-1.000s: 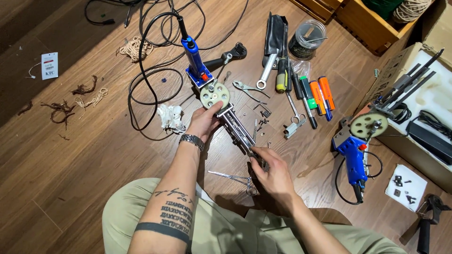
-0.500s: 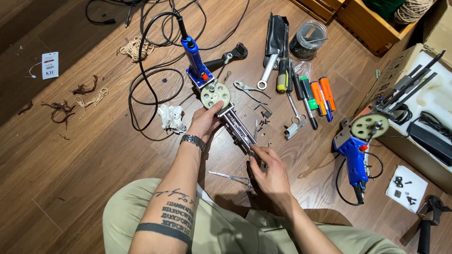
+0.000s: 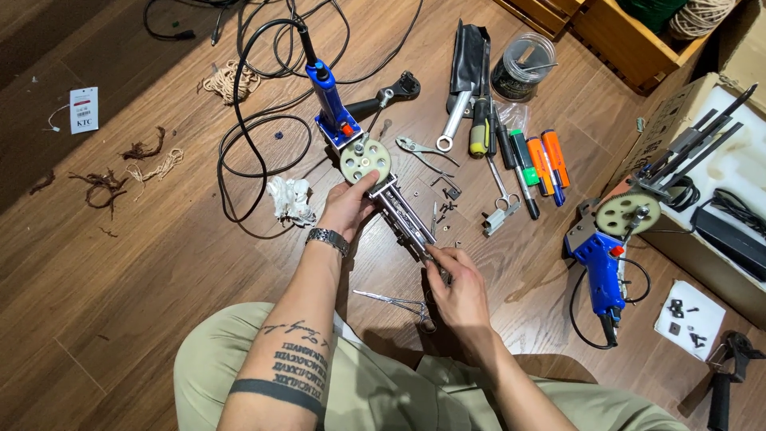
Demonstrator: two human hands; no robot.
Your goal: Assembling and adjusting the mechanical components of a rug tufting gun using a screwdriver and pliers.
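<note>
From my seat at the feed, I'm looking straight down at a dark wood plank floor point(image 3: 120, 263), with khaki-trousered knees at the bottom edge. Nearest in, a pair of thin metal scissors point(image 3: 399, 302) lies on the boards just left of the right hand point(image 3: 459, 291). That hand has its fingertips pinched closed on the lower end of the tool's metal front shaft point(image 3: 405, 219); whether there's a small screw or bit between them, I honestly can't tell, it's too tiny. The left hand point(image 3: 349, 209), watch on the wrist, is wrapped around the upper end of the shaft, thumb up against the pale green gear wheel point(image 3: 365, 160). So the blue tufting gun point(image 3: 331, 104) lies diagonally on the floor, handle pointing away, shaft running back between both hands. A crumpled white rag point(image 3: 289, 199) sits just left of it, black cable point(image 3: 239, 144) looping around. Further right are loose small screws point(image 3: 447, 207), a row of screwdrivers and markers point(image 3: 531, 164), and a second blue tufting gun point(image 3: 602, 255) beside an open cardboard box point(image 3: 678, 120). Wooden crates point(image 3: 622, 32) sit at the far edge.
</note>
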